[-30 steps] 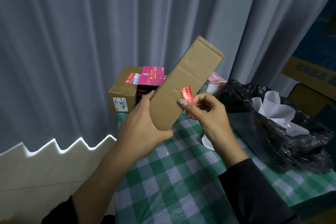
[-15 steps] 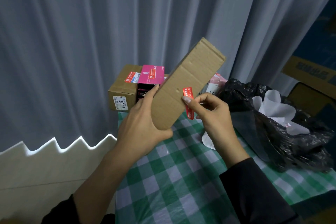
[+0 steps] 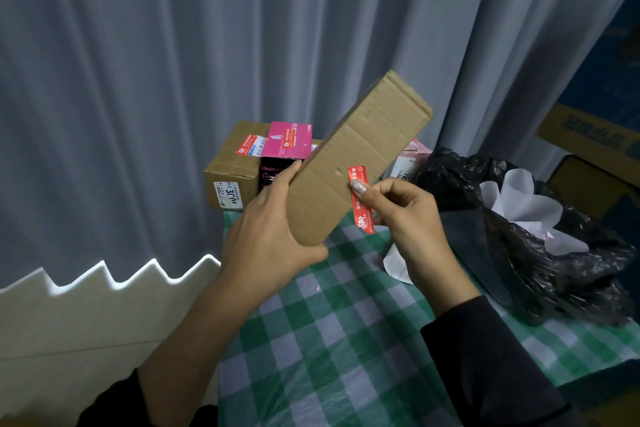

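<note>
Nearest the camera, two dark sleeves are reaching out over a green-and-white checked tablecloth (image 3: 329, 340), and both hands are working in the air above it. The job looks to be partly done. A red seal strip (image 3: 360, 204) is coming off a flat cardboard box (image 3: 356, 156): its lower end is hanging free past the box's edge, while its upper end appears to be clinging to the brown face. The rest of the strip needs pulling away, and the box itself is not yet opened (no flap is lifted that I can see).

The left hand (image 3: 273, 239) is gripping the box's lower end, thumb curled round the bottom corner and fingers running up behind the far edge, holding it tilted with its top leaning away to the right. The right hand (image 3: 408, 218) is pinching the strip, with the thumb lying on its red face and the other fingers curled in behind it. It is holding nothing else.

Just beyond the right hand a scrap of white paper (image 3: 396, 263) is lying on the cloth, beside a black rubbish bag (image 3: 554, 253) with more white paper inside. Farther back, a brown carton (image 3: 235, 170) and a pink box (image 3: 287, 140) are sitting at the table's far end, in front of a grey curtain (image 3: 173, 62).
</note>
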